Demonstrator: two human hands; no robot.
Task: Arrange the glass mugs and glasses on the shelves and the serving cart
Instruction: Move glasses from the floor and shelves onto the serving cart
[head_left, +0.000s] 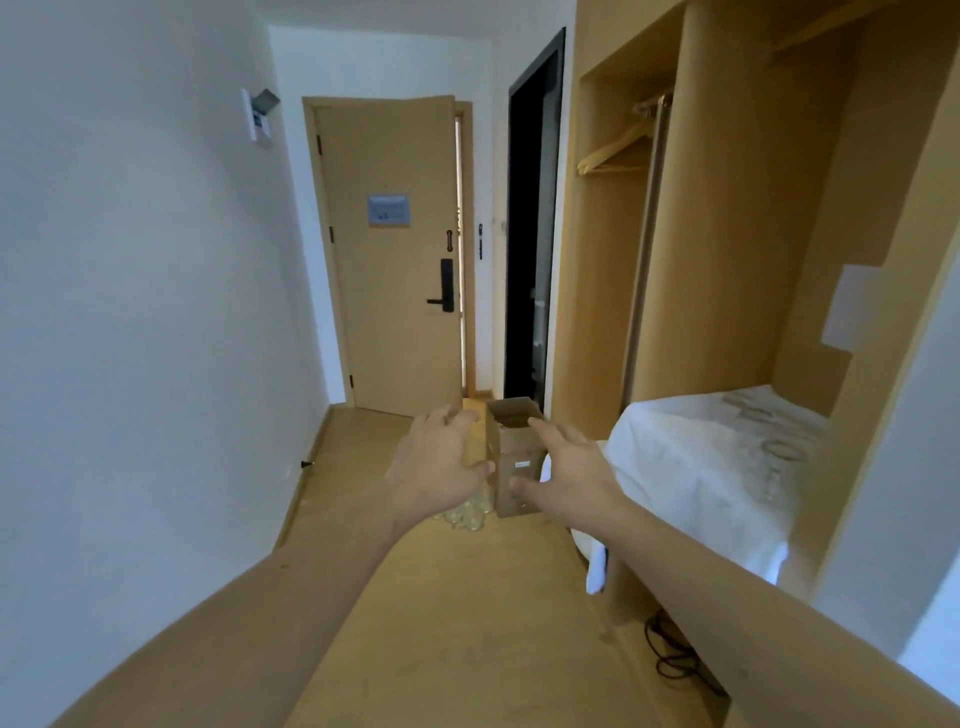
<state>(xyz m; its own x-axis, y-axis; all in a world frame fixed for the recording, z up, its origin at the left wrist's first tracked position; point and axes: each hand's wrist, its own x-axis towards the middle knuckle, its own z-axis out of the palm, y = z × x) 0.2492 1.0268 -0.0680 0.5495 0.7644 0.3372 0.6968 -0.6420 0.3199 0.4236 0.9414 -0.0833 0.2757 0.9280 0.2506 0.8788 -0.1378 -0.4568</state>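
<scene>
Both bare forearms reach forward over the wooden floor (457, 597). The left hand (441, 465) and the right hand (566, 470) hang spread and relaxed, holding nothing, on either side of an open cardboard box (514, 457) that stands on the floor. The box carries a small white label (521, 464), too blurred to read. A cluster of clear glasses (467, 512) lies on the floor at the box's left foot. On the right, more glassware (774, 441) rests on a white-draped surface (691, 467). Farther on, a closed door (389, 249) bears an unreadable notice (388, 210).
</scene>
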